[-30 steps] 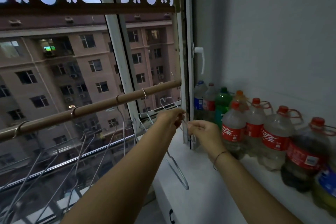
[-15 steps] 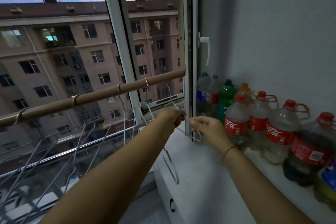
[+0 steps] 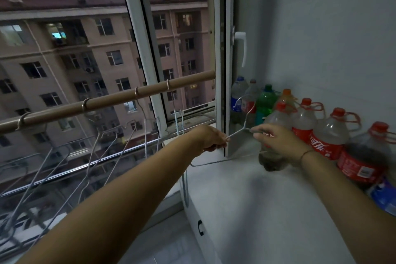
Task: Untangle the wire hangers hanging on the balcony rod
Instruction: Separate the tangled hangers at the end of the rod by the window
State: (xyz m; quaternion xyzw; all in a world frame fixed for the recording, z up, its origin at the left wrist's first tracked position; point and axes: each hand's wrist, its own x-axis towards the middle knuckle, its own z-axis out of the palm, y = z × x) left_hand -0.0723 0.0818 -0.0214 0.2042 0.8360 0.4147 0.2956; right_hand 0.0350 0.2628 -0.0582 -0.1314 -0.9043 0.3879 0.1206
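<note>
A brown rod (image 3: 111,100) runs across the window, rising to the right. Several wire hangers (image 3: 85,104) hang from it by their hooks, their frames crossing below on the left. One more hangs near the rod's right end (image 3: 177,123). A separate wire hanger (image 3: 235,133) is off the rod, held between my hands with its hook pointing up toward the bottles. My left hand (image 3: 211,138) pinches one shoulder wire. My right hand (image 3: 276,139) grips the neck side just right of the twist.
A white counter (image 3: 257,199) runs along the right wall, lined with large plastic bottles (image 3: 321,135), most with red caps and labels. A white window handle (image 3: 242,49) sticks out above them. A metal railing (image 3: 64,169) lies outside the glass.
The held hanger has come away from the ones on the rod and turned, with its hook now up and to the right. My hands have spread apart along it.
</note>
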